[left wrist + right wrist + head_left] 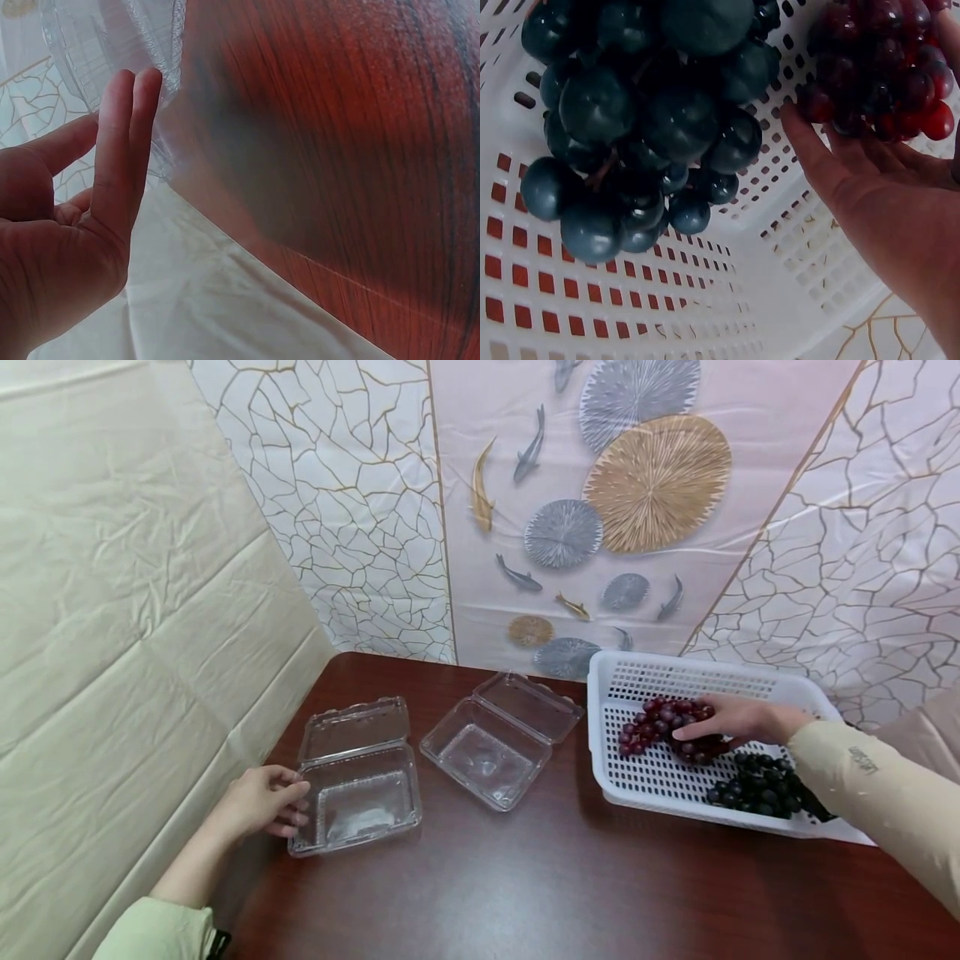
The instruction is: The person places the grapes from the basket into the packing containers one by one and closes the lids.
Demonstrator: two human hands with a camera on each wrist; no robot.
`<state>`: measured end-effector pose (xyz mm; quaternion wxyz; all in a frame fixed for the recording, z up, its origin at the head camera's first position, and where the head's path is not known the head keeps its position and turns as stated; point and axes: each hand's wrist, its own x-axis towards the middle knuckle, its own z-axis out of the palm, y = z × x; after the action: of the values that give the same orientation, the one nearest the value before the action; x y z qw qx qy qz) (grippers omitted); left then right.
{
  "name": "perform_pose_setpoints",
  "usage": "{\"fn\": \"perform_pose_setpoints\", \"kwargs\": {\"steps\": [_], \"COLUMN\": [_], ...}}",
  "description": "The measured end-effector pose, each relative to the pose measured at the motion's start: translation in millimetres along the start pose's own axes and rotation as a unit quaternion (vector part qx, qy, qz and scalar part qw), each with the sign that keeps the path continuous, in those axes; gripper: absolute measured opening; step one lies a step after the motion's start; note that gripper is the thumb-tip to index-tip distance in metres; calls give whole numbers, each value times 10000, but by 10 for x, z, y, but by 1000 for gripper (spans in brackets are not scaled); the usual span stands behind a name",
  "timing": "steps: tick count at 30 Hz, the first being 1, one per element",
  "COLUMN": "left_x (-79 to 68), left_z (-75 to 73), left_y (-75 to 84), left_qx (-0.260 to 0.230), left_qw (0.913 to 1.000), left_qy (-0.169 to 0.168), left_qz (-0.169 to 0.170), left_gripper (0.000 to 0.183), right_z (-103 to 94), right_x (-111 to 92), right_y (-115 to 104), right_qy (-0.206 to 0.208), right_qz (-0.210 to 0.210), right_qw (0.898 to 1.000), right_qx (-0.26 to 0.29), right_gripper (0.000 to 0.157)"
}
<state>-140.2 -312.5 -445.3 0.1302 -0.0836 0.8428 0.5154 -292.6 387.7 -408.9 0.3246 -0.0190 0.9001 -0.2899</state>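
Observation:
A white perforated basket (652, 800) holds a bunch of red grapes (654, 725) and a bunch of black grapes (761, 787). My right hand (738, 718) grips the red grapes, thumb on one side and fingers on the other. Seen from the right wrist, the fingers (829, 169) lie along the red bunch, with the black one hanging large in the foreground. At the left edge of a clear plastic clamshell box (363, 781), its lid raised, is my left hand (258, 802). Two of its fingers (112, 150) stretch out straight beside the box in the left wrist view.
A second clear clamshell box (487, 752), also with its lid up, stands between the first box and the basket. All rest on a dark reddish-brown table (510, 885). A cream cloth (135, 610) borders the left side, and a patterned sheet (360, 502) hangs behind.

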Motion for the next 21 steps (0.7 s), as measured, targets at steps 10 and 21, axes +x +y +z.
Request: {"fn": "perform_pose_setpoints", "kwargs": {"steps": [10,21], "left_x": [28,45], "left_z": [-24,-41], "left_y": [-36,-80], "left_qx": [-210,-242], "left_qw": [9996,9995], "left_qy": [-155,-199], "left_qz": [-51,-56], "left_gripper": [33,34], "right_z": [67,78], "right_x": [50,105], "right_y": [-15,50], "right_qy": [395,432], "right_qz": [-124,8], "right_qw": [9989,9990], "right_qx": [-224,147], "right_gripper": [106,78]}}
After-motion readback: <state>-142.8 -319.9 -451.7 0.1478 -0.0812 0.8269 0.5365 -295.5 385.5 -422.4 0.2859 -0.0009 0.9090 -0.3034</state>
